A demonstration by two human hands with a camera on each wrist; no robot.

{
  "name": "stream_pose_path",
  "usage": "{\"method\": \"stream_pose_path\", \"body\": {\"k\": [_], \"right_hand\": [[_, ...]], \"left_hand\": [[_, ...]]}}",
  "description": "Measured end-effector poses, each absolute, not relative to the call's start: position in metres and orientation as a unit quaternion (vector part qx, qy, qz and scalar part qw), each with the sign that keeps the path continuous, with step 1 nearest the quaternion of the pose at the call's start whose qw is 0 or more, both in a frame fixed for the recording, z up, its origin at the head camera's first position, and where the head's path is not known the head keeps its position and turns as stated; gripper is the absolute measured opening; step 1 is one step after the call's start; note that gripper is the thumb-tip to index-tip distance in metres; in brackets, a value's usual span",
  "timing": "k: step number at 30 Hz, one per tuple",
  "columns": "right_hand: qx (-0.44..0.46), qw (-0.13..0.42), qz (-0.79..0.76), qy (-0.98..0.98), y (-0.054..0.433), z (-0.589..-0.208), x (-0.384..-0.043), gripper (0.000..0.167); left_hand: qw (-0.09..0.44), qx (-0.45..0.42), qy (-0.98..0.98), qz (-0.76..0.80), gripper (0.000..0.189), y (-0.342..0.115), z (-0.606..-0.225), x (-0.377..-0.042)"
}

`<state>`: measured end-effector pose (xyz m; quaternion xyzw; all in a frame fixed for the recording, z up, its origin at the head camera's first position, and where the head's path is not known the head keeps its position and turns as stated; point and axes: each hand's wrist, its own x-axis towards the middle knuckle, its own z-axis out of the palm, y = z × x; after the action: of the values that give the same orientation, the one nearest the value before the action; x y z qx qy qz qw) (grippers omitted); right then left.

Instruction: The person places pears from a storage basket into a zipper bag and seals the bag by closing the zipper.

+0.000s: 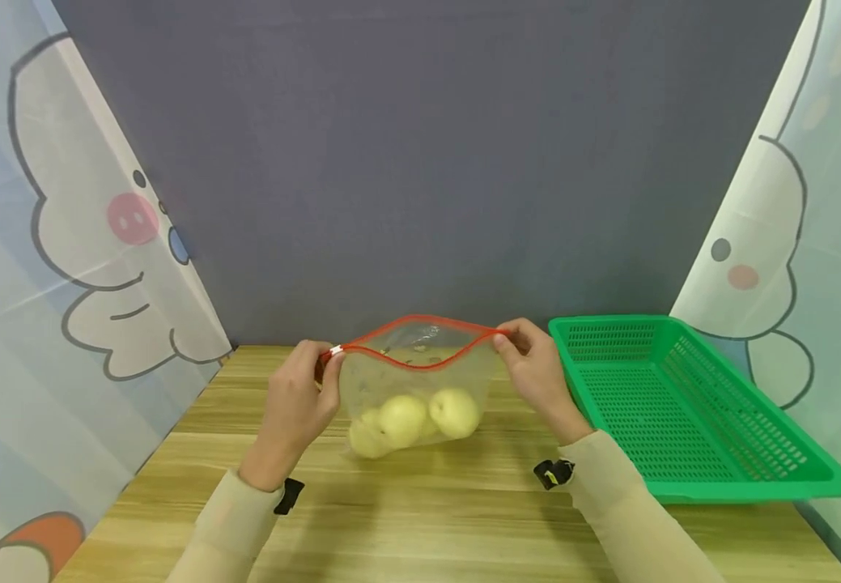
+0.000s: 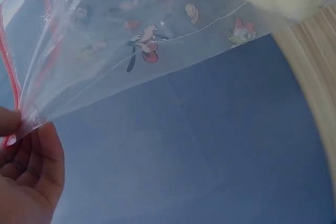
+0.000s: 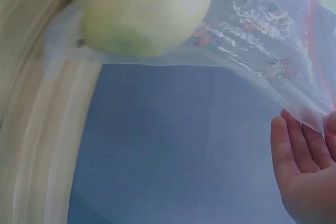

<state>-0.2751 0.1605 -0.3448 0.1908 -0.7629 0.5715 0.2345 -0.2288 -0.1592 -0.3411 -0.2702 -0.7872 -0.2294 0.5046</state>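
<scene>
A clear zip bag (image 1: 420, 380) with a red-edged mouth hangs between both hands, its mouth parted. Several pale yellow-green round fruits (image 1: 402, 419) lie in its bottom. At the left end of the red strip, next to a white slider (image 1: 336, 350), my left hand (image 1: 296, 397) pinches the bag's corner. My right hand (image 1: 533, 368) pinches the opposite corner between thumb and fingers. Small cartoon prints (image 2: 147, 43) show on the film in the left wrist view. One fruit (image 3: 144, 14) fills the upper part of the right wrist view, inside the film.
A green plastic basket (image 1: 690, 488) with slotted walls stands on the right of the wooden table (image 1: 420, 526). Behind the table rises a dark grey panel (image 1: 420, 162). Cartoon-printed curtains (image 1: 85, 340) flank both sides.
</scene>
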Motion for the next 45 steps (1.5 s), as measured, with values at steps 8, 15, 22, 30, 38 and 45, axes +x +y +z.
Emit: {"method": "stream_pose_path", "body": {"k": [8,15,22,30,38,45], "right_hand": [[0.187,0.275,0.626,-0.706,0.174,-0.341,-0.268,0.008],[0.181,0.320,0.640,-0.675,0.181,-0.344,-0.263,0.008],[0.145,0.323,0.636,-0.686,0.191,-0.350,-0.260,0.008],[0.134,0.323,0.637,-0.687,0.201,-0.355,-0.258,0.010],[0.143,0.315,0.593,-0.727,0.204,-0.352,-0.257,0.012],[0.169,0.327,0.482,-0.795,0.204,-0.340,-0.254,0.019]], "left_hand": [[0.453,-0.202,-0.791,-0.358,0.008,-0.153,-0.342,-0.249],[0.375,-0.177,-0.773,-0.480,0.013,-0.142,-0.345,-0.257],[0.328,-0.164,-0.740,-0.564,0.014,-0.132,-0.348,-0.260],[0.324,-0.168,-0.725,-0.583,0.017,-0.126,-0.350,-0.260],[0.311,-0.169,-0.718,-0.599,0.018,-0.127,-0.352,-0.254],[0.304,-0.149,-0.722,-0.603,0.022,-0.126,-0.351,-0.256]]}}
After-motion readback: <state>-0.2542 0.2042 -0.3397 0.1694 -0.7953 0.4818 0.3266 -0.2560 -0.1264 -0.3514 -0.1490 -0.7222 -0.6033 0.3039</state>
